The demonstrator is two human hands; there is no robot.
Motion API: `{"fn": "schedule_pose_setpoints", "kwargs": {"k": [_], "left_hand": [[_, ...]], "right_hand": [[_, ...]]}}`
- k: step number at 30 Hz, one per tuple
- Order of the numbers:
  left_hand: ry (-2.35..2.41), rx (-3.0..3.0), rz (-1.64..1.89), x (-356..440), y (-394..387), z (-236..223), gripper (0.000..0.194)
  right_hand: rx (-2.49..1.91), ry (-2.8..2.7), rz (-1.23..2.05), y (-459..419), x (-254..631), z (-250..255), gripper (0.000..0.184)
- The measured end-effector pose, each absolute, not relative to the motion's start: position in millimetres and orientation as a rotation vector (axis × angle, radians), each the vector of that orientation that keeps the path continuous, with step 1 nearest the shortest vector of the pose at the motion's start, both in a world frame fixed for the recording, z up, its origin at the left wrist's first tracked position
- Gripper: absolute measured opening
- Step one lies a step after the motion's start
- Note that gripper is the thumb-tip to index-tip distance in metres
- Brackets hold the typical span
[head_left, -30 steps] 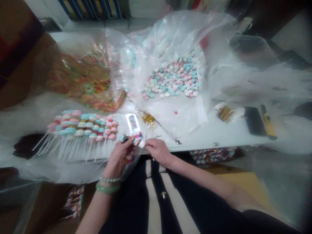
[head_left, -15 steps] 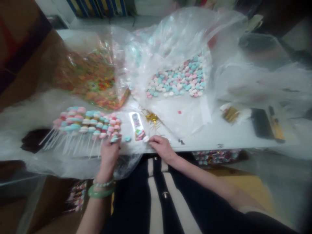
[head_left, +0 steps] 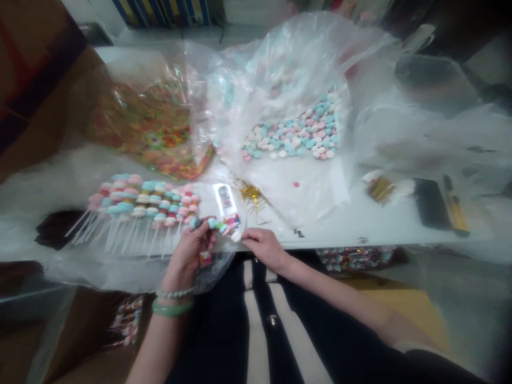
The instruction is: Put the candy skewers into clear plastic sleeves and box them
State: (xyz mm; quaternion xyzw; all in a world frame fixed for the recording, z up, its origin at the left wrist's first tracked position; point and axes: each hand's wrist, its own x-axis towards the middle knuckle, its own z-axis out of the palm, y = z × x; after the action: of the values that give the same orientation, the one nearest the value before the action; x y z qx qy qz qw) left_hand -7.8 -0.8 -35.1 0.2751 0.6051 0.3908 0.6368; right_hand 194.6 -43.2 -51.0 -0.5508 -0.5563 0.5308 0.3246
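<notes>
A cluttered white tabletop (head_left: 360,234) fills the middle of the view, partly covered by clear plastic sheeting (head_left: 40,192). At the upper left, a clear bag of multicoloured gummy candy (head_left: 148,128) lies slumped. Beside it, at upper centre, an open clear bag holds a heap of round pastel candies (head_left: 290,130) in pink, white and blue. At centre left, candy skewers (head_left: 136,205) lie side by side, their stacked pastel candies pointing up the frame and their white sticks fanning toward the viewer. Toward the right, a black phone (head_left: 431,204) lies beside a yellow utility knife (head_left: 456,213).

At the bottom centre, the person's forearms reach in from a dark, white-striped garment (head_left: 260,330). The left hand (head_left: 184,258), wearing a green bangle (head_left: 172,307) and a beaded bracelet (head_left: 175,293), is curled, with thumb and fingers closed around a candy skewer (head_left: 214,225). This skewer sits just right of the row, level and pointing toward the other hand, its blue and pink candies in a tight line. The right hand (head_left: 266,248) comes in from the lower right, with its fingertips (head_left: 244,241) pressed together against a white candy (head_left: 237,235) at the skewer's far end. Whether they pinch it firmly, I cannot tell.
</notes>
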Motion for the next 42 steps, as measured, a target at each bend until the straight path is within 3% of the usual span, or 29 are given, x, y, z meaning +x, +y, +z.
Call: {"fn": "schedule_pose_setpoints", "kwargs": {"k": [6, 15, 21, 33, 37, 42], "left_hand": [[1.281, 0.429, 0.963, -7, 2, -34, 0.022], [1.375, 0.389, 1.05, -1, -2, -41, 0.022], [1.433, 0.318, 1.056, 3, -3, -44, 0.002], [1.377, 0.331, 1.105, 18, -8, -55, 0.027], [1.401, 0.357, 1.089, 15, -6, -58, 0.025], [1.336, 0.173, 1.03, 7, 1, -49, 0.018]], "right_hand": [[-1.449, -1.442, 1.394, -45, 197, -48, 0.013], [-1.498, -1.556, 1.333, -45, 197, -51, 0.016], [-1.578, -1.619, 1.297, -42, 199, -56, 0.016], [-1.594, -1.722, 1.172, -39, 193, -60, 0.017], [-1.597, -1.673, 1.162, -33, 189, -63, 0.017], [-1.46, -1.487, 1.395, -33, 185, -62, 0.012]]}}
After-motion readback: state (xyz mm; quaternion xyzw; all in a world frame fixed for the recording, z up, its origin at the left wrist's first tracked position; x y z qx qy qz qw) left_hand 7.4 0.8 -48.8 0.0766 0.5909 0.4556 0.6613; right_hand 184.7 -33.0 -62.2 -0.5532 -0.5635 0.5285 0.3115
